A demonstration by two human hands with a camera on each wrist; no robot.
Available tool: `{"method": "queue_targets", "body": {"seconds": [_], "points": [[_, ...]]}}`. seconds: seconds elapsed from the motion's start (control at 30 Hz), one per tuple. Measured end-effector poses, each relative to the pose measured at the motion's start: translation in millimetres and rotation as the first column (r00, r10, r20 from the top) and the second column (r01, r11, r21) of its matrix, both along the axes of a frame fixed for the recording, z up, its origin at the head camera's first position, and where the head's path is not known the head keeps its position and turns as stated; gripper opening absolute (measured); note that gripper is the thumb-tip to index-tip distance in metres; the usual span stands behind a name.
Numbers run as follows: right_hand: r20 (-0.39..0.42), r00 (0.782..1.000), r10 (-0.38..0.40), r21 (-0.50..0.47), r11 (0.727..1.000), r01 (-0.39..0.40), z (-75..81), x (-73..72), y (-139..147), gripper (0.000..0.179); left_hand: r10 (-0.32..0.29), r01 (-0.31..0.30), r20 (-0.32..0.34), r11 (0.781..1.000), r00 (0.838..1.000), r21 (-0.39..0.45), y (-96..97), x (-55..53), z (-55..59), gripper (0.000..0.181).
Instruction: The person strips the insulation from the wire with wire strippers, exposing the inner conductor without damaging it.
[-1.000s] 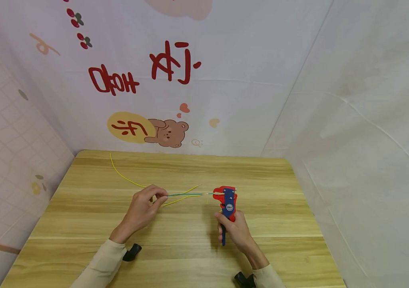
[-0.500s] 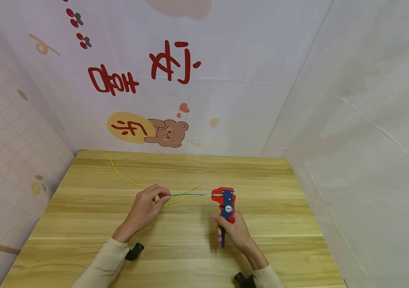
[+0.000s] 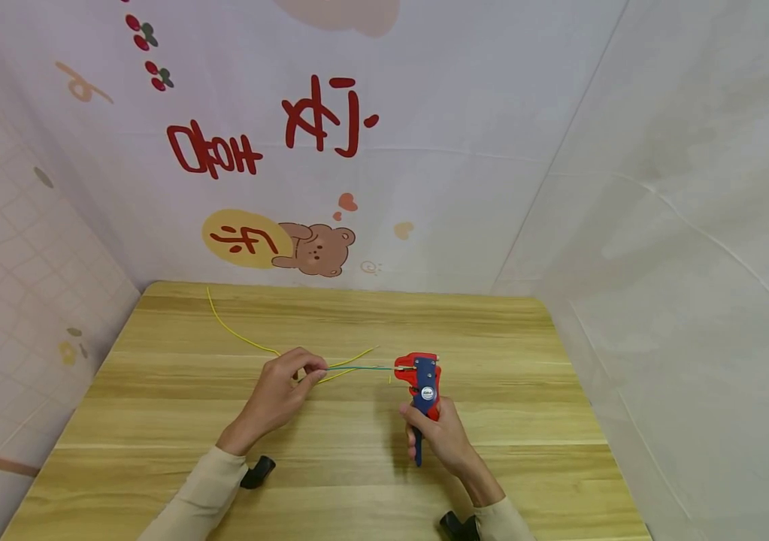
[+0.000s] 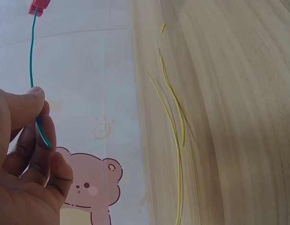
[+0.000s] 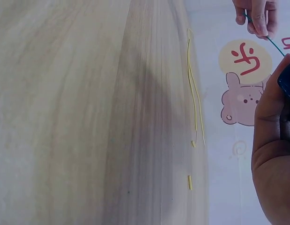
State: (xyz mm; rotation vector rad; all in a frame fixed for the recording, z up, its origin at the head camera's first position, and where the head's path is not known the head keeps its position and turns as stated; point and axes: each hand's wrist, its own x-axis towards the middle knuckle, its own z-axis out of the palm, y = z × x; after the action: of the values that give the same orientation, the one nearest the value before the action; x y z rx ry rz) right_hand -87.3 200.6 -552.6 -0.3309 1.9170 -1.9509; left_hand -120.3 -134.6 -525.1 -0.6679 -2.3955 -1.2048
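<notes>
In the head view my left hand (image 3: 283, 387) pinches a thin green wire (image 3: 364, 368) between thumb and forefinger. The wire runs right, nearly straight, to the jaws of a red and blue wire stripper (image 3: 428, 376). My right hand (image 3: 448, 436) grips the stripper's handles, its head pointing away from me. In the left wrist view, the wire's short tail (image 4: 42, 133) lies along my curled fingers, and its far end meets the stripper's red nose (image 4: 39, 5). The right wrist view shows the dark blue handle (image 5: 287, 79) inside my right hand; the jaws are outside that view.
Yellow wire (image 4: 177, 159) with bare ends lies on the wooden table (image 3: 330, 481) beneath and behind my left hand. Small cut yellow pieces (image 5: 190, 182) lie near the wire ends. A printed white cloth (image 3: 465, 188) stands behind the table, with more cloth at both sides.
My left hand has shifted slightly right with the green wire, and the stripper has come slightly left and down in my right hand. The span between them is shorter.
</notes>
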Motion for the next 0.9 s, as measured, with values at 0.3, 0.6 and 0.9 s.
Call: {"method": "queue_targets", "body": {"seconds": [0.3, 0.6, 0.9], "points": [[0.003, 1.000, -0.014, -0.017, 1.000, 0.014, 3.5, -0.3, -0.1, 0.041, 0.010, -0.010, 0.004, 1.000, 1.000, -0.004, -1.3, -0.2, 1.6, 0.019], [-0.007, 1.000, -0.025, -0.009, 1.000, 0.025, 5.4, -1.4, 1.8, 0.023, 0.013, -0.012, 0.009, 1.000, 1.000, -0.009, -4.4, -0.5, 5.1, 0.016], [-0.005, 1.000, -0.006, -0.001, 1.000, 0.006, 5.2, -2.1, 1.5, 0.021, 0.000, 0.000, 0.016, 1.000, 1.000, 0.002, -2.6, -1.2, 7.0, 0.015]]}}
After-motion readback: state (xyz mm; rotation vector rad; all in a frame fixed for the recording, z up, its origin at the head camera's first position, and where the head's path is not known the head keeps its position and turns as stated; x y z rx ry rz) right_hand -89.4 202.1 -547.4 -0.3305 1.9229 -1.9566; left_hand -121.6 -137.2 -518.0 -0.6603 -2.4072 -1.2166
